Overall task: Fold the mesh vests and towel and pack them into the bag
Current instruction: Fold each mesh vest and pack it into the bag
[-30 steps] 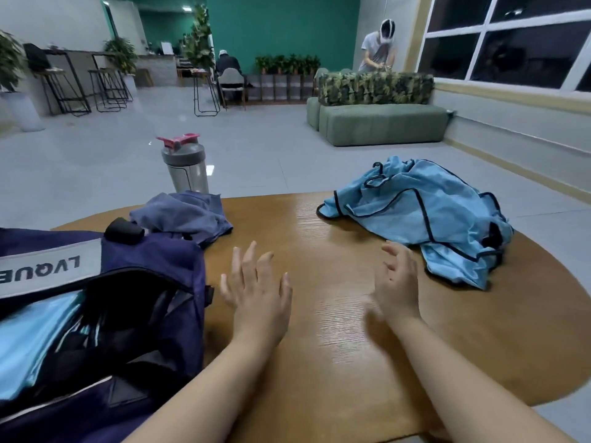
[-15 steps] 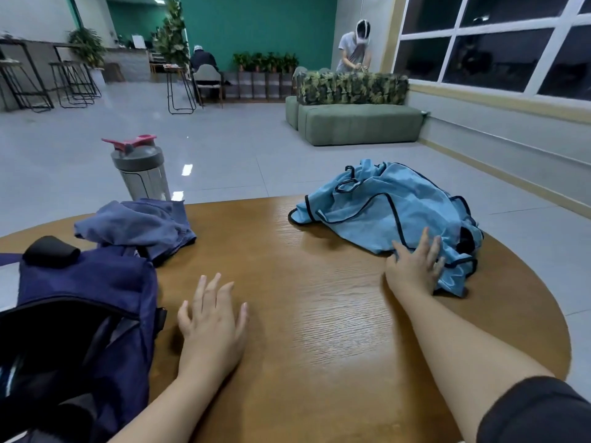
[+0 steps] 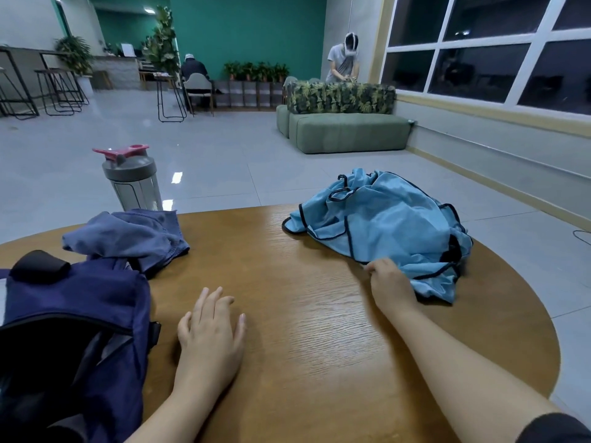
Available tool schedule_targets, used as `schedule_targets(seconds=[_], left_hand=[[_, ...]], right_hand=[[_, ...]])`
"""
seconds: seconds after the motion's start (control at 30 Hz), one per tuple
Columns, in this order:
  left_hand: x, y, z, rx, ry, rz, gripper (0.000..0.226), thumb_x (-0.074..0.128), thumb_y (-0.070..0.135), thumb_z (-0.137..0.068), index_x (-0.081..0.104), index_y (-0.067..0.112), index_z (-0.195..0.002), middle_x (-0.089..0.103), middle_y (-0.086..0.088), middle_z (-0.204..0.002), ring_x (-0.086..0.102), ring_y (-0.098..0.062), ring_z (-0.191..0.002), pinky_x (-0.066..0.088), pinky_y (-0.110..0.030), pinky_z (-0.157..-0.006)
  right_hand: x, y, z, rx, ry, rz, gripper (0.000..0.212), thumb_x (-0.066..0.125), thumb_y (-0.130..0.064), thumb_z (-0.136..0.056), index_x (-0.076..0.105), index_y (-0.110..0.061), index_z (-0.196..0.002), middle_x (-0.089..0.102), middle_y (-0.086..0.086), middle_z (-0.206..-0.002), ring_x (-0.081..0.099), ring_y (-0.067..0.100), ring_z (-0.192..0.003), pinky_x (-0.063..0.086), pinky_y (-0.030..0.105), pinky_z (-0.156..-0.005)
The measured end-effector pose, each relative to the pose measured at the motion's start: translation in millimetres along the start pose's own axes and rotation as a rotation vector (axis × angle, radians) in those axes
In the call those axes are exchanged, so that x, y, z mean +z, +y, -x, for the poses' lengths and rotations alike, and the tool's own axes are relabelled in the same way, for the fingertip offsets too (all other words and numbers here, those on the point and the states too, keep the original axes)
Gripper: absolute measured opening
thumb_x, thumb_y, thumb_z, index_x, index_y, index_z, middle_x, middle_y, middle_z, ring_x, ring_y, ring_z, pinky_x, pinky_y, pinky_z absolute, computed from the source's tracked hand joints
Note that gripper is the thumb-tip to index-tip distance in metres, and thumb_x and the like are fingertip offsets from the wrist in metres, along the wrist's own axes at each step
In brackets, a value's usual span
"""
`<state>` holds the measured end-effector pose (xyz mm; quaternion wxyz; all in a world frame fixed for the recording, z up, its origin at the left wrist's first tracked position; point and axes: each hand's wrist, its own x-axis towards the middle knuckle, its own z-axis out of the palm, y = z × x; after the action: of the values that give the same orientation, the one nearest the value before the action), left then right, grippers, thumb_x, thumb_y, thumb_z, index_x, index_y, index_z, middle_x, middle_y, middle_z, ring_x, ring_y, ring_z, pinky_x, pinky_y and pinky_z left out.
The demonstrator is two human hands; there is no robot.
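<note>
Now right fingers (image 3: 380, 266) pinching vest (image 3: 390, 225) edge — crumpled

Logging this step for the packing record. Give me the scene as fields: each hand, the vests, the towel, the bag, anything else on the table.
left hand: flat on the table, fingers straight, holding nothing
right hand: gripping the near edge of the mesh vests
mesh vests: light blue, dark trim, crumpled heap, far right
towel: purple-blue, unfolded, behind the bag
bag: navy, open, near left
shaker bottle: upright behind the towel
</note>
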<state>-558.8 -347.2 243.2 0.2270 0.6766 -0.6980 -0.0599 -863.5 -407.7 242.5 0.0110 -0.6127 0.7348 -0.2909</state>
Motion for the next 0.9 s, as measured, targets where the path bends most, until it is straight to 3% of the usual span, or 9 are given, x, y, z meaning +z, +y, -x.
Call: schedule_targets(seconds=[0.1,0.23,0.4,0.5,0.6,0.67,0.77,0.83,0.9], left_hand=[[1.1,-1.6,0.6,0.031,0.015,0.017,0.041,0.034,0.039,-0.099,0.038,0.024,-0.136,0.022,0.005,-0.155,0.004,-0.01,-0.146,0.01,-0.035,-0.115],[5.3,-5.4,1.7,0.089,0.048,0.061,0.05,0.027,0.047,-0.096,0.04,0.022,-0.137,0.026,0.002,-0.154,0.014,-0.012,-0.145,0.017,-0.037,-0.113],[4.8,-10.7,1.5,0.281,0.051,0.248,0.06,0.018,0.052,-0.086,0.035,0.034,-0.14,0.033,0.014,-0.147,0.027,-0.003,-0.136,0.022,-0.03,-0.104],[1.2,-9.7,1.9,0.31,-0.043,0.296,0.054,0.014,0.055,-0.085,0.034,0.047,-0.135,0.028,0.032,-0.136,0.017,0.009,-0.135,0.017,-0.023,-0.104],[1.0,-9.0,2.9,0.33,-0.14,0.209,0.04,0.026,0.047,-0.097,0.05,0.041,-0.127,0.037,0.036,-0.124,0.015,0.013,-0.13,0.018,-0.023,-0.103],[2.2,-11.4,2.2,0.351,-0.18,0.157,0.043,0.026,0.054,-0.094,0.059,0.039,-0.118,0.043,0.037,-0.119,0.019,0.013,-0.129,0.022,-0.025,-0.106],[3.4,-15.8,0.3,0.351,-0.157,0.233,0.057,0.021,0.062,-0.084,0.07,0.034,-0.096,0.056,0.035,-0.1,0.039,0.009,-0.12,0.035,-0.033,-0.102],[0.5,-15.8,2.9,0.294,-0.077,0.341,0.047,0.03,0.056,-0.087,0.068,0.03,-0.076,0.06,0.028,-0.08,0.048,0.012,-0.099,0.041,-0.032,-0.088],[-2.4,-14.8,5.3,0.207,0.003,0.452,0.038,0.039,0.046,-0.092,0.062,0.03,-0.066,0.061,0.017,-0.067,0.054,0.003,-0.082,0.041,-0.031,-0.073]], right_hand=[[-0.5,-28.9,27.6,-0.002,-0.084,-0.009,0.038,0.034,0.0,-0.095,0.059,-0.017,-0.117,0.06,0.004,-0.122,0.056,0.025,-0.106,0.04,0.032,-0.088],[4.5,-84.0,82.1,-0.231,-0.241,-0.151,0.041,0.035,-0.007,-0.095,0.053,-0.024,-0.128,0.063,0.0,-0.123,0.059,0.02,-0.11,0.042,0.027,-0.092],[10.9,-127.6,135.2,-0.481,-0.388,-0.403,0.04,0.036,-0.029,-0.084,0.059,-0.023,-0.116,0.069,-0.005,-0.11,0.062,0.013,-0.101,0.047,0.024,-0.089],[11.9,-118.6,127.0,-0.427,-0.131,-0.568,0.035,0.038,-0.021,-0.083,0.065,-0.013,-0.104,0.069,-0.001,-0.098,0.059,0.006,-0.095,0.045,0.019,-0.086],[11.7,-99.0,105.8,-0.273,0.129,-0.394,0.033,0.04,-0.017,-0.085,0.064,-0.012,-0.106,0.062,0.0,-0.112,0.048,0.005,-0.113,0.039,0.029,-0.101],[7.8,-86.4,93.4,-0.059,0.072,-0.177,0.034,0.043,-0.019,-0.092,0.055,-0.017,-0.124,0.043,0.002,-0.143,0.024,0.015,-0.14,0.015,0.039,-0.119],[1.7,-67.9,79.4,0.195,-0.053,0.068,0.048,0.036,-0.036,-0.097,0.033,-0.025,-0.144,0.007,0.002,-0.16,-0.009,0.022,-0.147,-0.004,0.048,-0.116],[1.5,-63.4,76.4,0.247,-0.125,0.105,0.05,0.032,-0.041,-0.098,0.033,-0.024,-0.146,0.009,0.004,-0.16,-0.009,0.023,-0.147,-0.002,0.051,-0.116],[5.6,-66.3,78.7,0.122,-0.168,0.12,0.045,0.034,-0.04,-0.098,0.046,-0.021,-0.136,0.034,0.002,-0.15,0.014,0.02,-0.144,0.006,0.044,-0.116]])
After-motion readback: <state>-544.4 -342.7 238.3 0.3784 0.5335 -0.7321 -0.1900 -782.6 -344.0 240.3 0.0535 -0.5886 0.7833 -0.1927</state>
